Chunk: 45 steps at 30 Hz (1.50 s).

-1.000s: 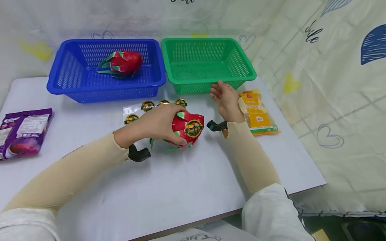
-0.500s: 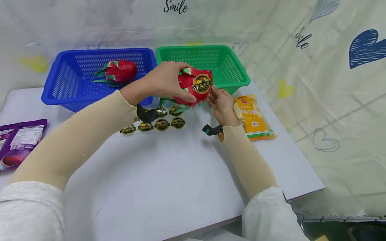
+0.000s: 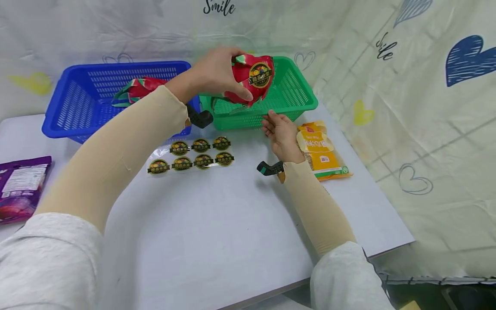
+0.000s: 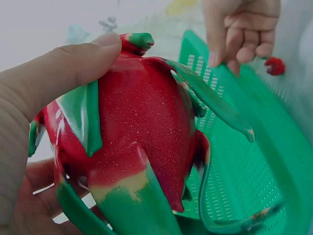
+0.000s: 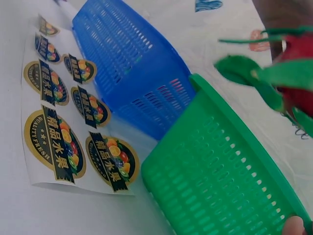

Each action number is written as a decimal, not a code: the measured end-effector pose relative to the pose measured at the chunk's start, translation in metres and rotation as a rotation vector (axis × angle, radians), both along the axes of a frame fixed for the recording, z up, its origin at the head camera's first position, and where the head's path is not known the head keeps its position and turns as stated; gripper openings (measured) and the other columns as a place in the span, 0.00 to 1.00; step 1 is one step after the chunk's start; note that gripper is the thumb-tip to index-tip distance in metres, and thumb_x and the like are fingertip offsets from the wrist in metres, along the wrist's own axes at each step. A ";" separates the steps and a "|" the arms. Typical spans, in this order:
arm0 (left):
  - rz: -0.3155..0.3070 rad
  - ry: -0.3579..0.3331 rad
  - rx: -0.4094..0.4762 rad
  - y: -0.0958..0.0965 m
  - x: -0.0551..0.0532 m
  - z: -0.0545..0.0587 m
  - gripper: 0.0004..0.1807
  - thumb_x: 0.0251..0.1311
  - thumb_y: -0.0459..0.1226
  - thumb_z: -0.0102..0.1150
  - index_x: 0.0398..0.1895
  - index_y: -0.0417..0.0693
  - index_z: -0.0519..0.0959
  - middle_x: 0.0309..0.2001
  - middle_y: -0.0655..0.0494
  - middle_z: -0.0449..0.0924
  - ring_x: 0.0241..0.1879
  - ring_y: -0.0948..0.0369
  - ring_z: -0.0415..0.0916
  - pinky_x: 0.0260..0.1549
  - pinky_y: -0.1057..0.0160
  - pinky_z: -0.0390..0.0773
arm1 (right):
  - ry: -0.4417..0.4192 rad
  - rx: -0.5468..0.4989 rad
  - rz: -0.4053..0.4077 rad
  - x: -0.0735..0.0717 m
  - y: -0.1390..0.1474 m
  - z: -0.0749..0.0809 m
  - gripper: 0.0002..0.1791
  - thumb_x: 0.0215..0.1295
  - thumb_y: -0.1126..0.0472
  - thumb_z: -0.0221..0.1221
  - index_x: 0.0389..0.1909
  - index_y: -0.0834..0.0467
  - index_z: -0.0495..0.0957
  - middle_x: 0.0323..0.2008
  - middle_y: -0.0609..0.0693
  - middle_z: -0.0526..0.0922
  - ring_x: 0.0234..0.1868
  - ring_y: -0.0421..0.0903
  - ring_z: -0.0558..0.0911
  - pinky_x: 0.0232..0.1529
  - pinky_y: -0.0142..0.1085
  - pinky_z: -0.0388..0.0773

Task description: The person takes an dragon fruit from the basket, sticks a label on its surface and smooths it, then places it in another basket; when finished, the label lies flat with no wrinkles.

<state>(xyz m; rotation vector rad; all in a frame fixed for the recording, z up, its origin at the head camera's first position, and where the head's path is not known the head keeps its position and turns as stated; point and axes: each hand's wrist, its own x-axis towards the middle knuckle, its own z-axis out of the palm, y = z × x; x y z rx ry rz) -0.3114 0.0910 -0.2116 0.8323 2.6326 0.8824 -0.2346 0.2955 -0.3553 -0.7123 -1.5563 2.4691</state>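
My left hand (image 3: 222,77) grips a red and green dragon fruit (image 3: 256,77), thumb on one side and fingers on the other. A round black and gold sticker (image 3: 260,75) faces up on the fruit. The fruit is above the green basket (image 3: 267,115); in the left wrist view its green leaves (image 4: 134,205) hang over the basket. My right hand (image 3: 282,135) is at the basket's front, fingers loosely bent; a fingertip (image 5: 293,227) is at the rim. A second dragon fruit (image 3: 144,87) lies in the blue basket (image 3: 73,120), partly hidden by my left arm.
A sheet of round stickers (image 3: 191,156) lies on the white table (image 3: 209,241) before the baskets. A yellow food bag (image 3: 321,150) is beside my right wrist; a purple bag (image 3: 21,189) is at the left edge. A printed curtain (image 3: 155,26) hangs behind.
My left hand has lifted the dragon fruit from the table and carried it away from me, over the green basket. The sticker sheet is uncovered. My right hand stays near the basket's front.
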 end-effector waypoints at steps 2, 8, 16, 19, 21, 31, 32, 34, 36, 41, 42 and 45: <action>0.021 -0.007 0.022 0.003 -0.007 -0.001 0.60 0.50 0.55 0.79 0.83 0.56 0.54 0.75 0.56 0.69 0.69 0.59 0.73 0.67 0.60 0.78 | 0.002 0.008 -0.001 0.000 0.000 0.000 0.10 0.75 0.57 0.61 0.32 0.55 0.78 0.32 0.46 0.88 0.31 0.40 0.83 0.41 0.32 0.80; 0.071 0.021 0.032 0.009 -0.030 -0.007 0.57 0.51 0.56 0.78 0.81 0.56 0.58 0.75 0.56 0.68 0.70 0.59 0.72 0.67 0.61 0.78 | 0.010 0.027 -0.008 0.000 0.000 0.000 0.10 0.75 0.58 0.62 0.31 0.55 0.78 0.31 0.47 0.88 0.29 0.40 0.84 0.41 0.33 0.80; 0.051 0.034 -0.068 0.024 -0.063 -0.025 0.55 0.51 0.57 0.77 0.80 0.51 0.61 0.73 0.53 0.72 0.67 0.56 0.74 0.67 0.59 0.77 | 0.003 0.046 -0.015 0.001 -0.002 0.001 0.11 0.74 0.58 0.62 0.30 0.56 0.78 0.31 0.47 0.89 0.28 0.41 0.83 0.38 0.34 0.79; 0.016 0.019 -0.142 0.032 -0.069 -0.032 0.57 0.53 0.57 0.76 0.81 0.48 0.58 0.75 0.51 0.70 0.69 0.55 0.72 0.69 0.56 0.76 | 0.006 0.045 -0.004 0.003 -0.003 0.001 0.10 0.74 0.58 0.62 0.31 0.56 0.78 0.31 0.47 0.88 0.28 0.41 0.83 0.38 0.33 0.78; -0.011 -0.011 -0.207 0.038 -0.070 -0.037 0.59 0.54 0.57 0.75 0.83 0.47 0.53 0.77 0.50 0.67 0.72 0.54 0.70 0.71 0.55 0.74 | -0.001 0.050 0.004 0.007 -0.003 0.001 0.10 0.74 0.58 0.62 0.31 0.56 0.78 0.31 0.47 0.88 0.29 0.41 0.83 0.38 0.33 0.78; -0.059 -0.127 -0.338 0.072 -0.072 -0.058 0.59 0.58 0.53 0.74 0.84 0.46 0.49 0.82 0.51 0.56 0.77 0.52 0.63 0.73 0.53 0.71 | -0.019 0.083 0.012 0.021 -0.003 -0.005 0.08 0.75 0.57 0.62 0.34 0.55 0.79 0.34 0.48 0.88 0.30 0.41 0.83 0.40 0.34 0.78; -0.061 -0.131 -0.348 0.076 -0.073 -0.059 0.57 0.59 0.53 0.74 0.84 0.46 0.51 0.82 0.50 0.57 0.77 0.52 0.64 0.72 0.53 0.72 | -0.015 0.086 0.013 0.022 -0.003 -0.005 0.09 0.75 0.57 0.61 0.34 0.55 0.79 0.34 0.48 0.88 0.30 0.41 0.83 0.40 0.34 0.78; -0.062 -0.151 -0.382 0.082 -0.075 -0.064 0.53 0.60 0.52 0.73 0.82 0.45 0.54 0.80 0.49 0.60 0.75 0.52 0.66 0.70 0.52 0.74 | -0.018 0.088 0.014 0.024 -0.003 -0.006 0.09 0.75 0.57 0.62 0.34 0.55 0.79 0.33 0.47 0.88 0.30 0.40 0.83 0.40 0.34 0.79; -0.066 -0.172 -0.418 0.086 -0.075 -0.070 0.50 0.61 0.51 0.72 0.80 0.45 0.57 0.78 0.48 0.64 0.73 0.52 0.68 0.69 0.52 0.75 | -0.029 0.081 0.013 0.026 -0.003 -0.007 0.08 0.75 0.57 0.62 0.34 0.55 0.80 0.32 0.46 0.88 0.30 0.40 0.83 0.39 0.33 0.79; -0.052 -0.214 -0.415 0.092 -0.076 -0.080 0.49 0.62 0.49 0.72 0.80 0.45 0.57 0.77 0.48 0.64 0.73 0.52 0.68 0.68 0.53 0.75 | -0.041 0.077 0.015 0.027 -0.003 -0.010 0.08 0.75 0.57 0.62 0.34 0.55 0.80 0.32 0.46 0.88 0.30 0.40 0.83 0.39 0.33 0.79; -0.049 -0.214 -0.409 0.093 -0.076 -0.079 0.49 0.62 0.48 0.72 0.80 0.45 0.57 0.77 0.48 0.64 0.73 0.52 0.68 0.69 0.52 0.75 | -0.035 0.082 0.015 0.027 -0.002 -0.010 0.09 0.75 0.57 0.62 0.34 0.55 0.80 0.32 0.46 0.88 0.30 0.40 0.83 0.38 0.33 0.79; -0.021 -0.209 -0.408 0.094 -0.079 -0.075 0.50 0.63 0.49 0.71 0.82 0.47 0.54 0.78 0.49 0.62 0.74 0.52 0.67 0.70 0.52 0.74 | -0.011 0.095 0.016 0.024 -0.001 -0.007 0.09 0.76 0.57 0.61 0.34 0.55 0.79 0.32 0.47 0.88 0.30 0.40 0.83 0.38 0.33 0.79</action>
